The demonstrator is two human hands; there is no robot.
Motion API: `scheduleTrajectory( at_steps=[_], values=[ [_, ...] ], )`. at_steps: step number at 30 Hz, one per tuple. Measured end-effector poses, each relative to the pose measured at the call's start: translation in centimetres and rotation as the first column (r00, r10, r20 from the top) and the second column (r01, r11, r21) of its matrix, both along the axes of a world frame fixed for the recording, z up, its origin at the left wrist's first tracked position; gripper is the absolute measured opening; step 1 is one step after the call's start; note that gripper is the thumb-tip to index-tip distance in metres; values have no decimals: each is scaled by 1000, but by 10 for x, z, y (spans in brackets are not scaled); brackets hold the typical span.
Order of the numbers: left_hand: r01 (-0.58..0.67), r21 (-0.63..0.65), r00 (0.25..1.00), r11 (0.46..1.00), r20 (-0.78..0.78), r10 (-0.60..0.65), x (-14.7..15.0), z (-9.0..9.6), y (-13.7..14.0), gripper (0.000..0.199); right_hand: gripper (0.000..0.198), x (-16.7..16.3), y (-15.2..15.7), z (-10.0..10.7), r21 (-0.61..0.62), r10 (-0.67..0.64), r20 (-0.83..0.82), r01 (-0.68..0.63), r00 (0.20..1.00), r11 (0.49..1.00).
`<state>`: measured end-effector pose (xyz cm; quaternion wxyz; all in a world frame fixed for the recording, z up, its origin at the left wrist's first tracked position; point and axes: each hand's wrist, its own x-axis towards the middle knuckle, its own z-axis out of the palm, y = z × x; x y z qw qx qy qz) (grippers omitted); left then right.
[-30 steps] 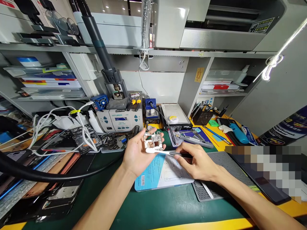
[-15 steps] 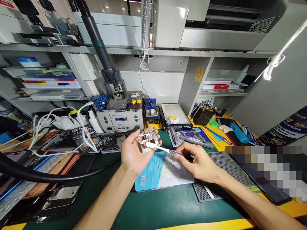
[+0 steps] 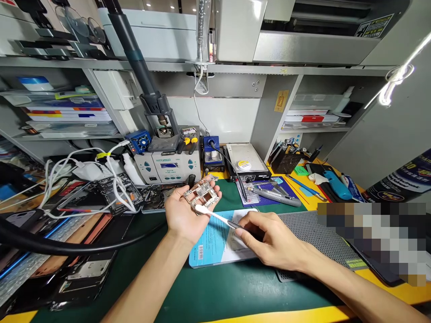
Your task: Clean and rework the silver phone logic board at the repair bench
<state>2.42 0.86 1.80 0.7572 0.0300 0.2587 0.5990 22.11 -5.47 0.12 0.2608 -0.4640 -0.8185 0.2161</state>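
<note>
My left hand [image 3: 183, 215] is turned palm up above the green mat, with a small circuit board [image 3: 204, 193] cradled on its palm and fingers. The board has a square opening and many tiny metallic parts. In my right hand [image 3: 266, 235] is a toothbrush [image 3: 218, 217] with a white head and neck and a grey handle, pinched between thumb and fingers. Its head lies at the board's near edge, over my left palm; whether the bristles touch the board I cannot tell. Below both hands lies a blue and white package [image 3: 207, 249].
Phone parts [image 3: 84, 273] and tangled white cables [image 3: 117, 188] crowd the left. A hot air station [image 3: 168, 168] stands at the back, beside a soldering stand [image 3: 213, 157]. A grey perforated mat [image 3: 313, 237] lies right, with a large spray can [image 3: 400, 179] beyond.
The circuit board has tilted and turned in my left hand, which has shifted slightly left. The toothbrush head has moved from over the board to its near edge. My right hand is slightly lower.
</note>
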Motion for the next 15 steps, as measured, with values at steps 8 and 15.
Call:
scheduleTrajectory(
  at_steps=[8,15],
  values=[
    [5,30,995,1000,-101,-2,-3,0,0,49,15,4,2,0,66,21,57,-25,998,997],
    [33,15,997,999,-69,-32,-5,-1,2,49,19,14,12,-1,112,-55,68,47,996,993]
  ],
)
